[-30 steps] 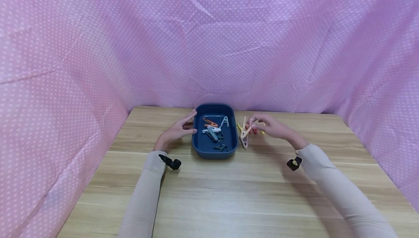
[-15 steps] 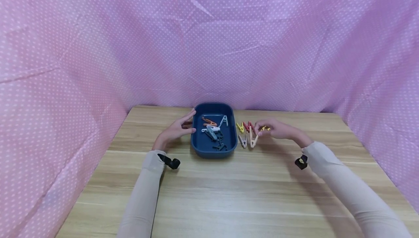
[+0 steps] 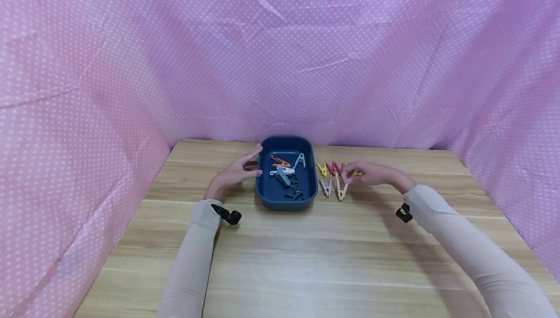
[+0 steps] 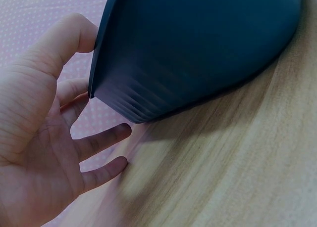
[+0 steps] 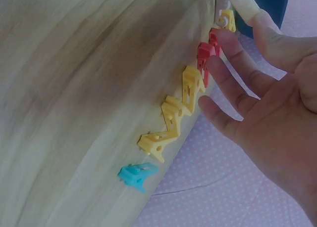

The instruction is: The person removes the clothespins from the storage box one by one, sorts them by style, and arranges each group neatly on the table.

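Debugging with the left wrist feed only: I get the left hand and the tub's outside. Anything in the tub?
Observer: Yes, several clips lie in the tub, an orange clip among them.
Operator: And the right hand?
Observer: The right hand holds one end of a beige clip, to the right of the tub.
Operator: Other clips out there?
Observer: The right wrist view shows a cyan clip on the table, past three yellow clips.
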Demonstrator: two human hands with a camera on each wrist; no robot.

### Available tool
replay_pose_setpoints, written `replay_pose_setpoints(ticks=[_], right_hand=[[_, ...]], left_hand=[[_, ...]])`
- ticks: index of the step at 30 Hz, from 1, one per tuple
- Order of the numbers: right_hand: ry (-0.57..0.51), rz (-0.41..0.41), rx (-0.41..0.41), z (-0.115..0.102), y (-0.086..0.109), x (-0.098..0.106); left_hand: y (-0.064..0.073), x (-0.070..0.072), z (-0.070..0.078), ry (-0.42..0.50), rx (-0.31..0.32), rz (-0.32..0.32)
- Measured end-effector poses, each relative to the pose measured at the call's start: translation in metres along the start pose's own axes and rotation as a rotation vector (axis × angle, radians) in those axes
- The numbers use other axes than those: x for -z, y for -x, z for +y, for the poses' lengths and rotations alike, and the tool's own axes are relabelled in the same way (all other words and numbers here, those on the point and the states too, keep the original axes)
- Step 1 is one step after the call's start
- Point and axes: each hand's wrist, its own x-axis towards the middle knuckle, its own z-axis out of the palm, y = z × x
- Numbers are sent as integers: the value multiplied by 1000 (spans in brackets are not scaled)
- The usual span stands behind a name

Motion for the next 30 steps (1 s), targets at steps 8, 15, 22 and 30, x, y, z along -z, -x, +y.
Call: replay_pose_setpoints(ticks=[8, 15, 22, 30], right_hand=[[62, 25, 90, 2, -3, -1], [80, 40, 71, 4, -6, -1], [129, 126, 51, 6, -9, -10], [200, 193, 25, 2, -9, -22]], left_hand=[[0, 0, 1, -19, -9, 6], [1, 0, 1, 0, -5, -1], [0, 0, 1, -10, 0, 3], [-1, 0, 0, -23, -19, 6]])
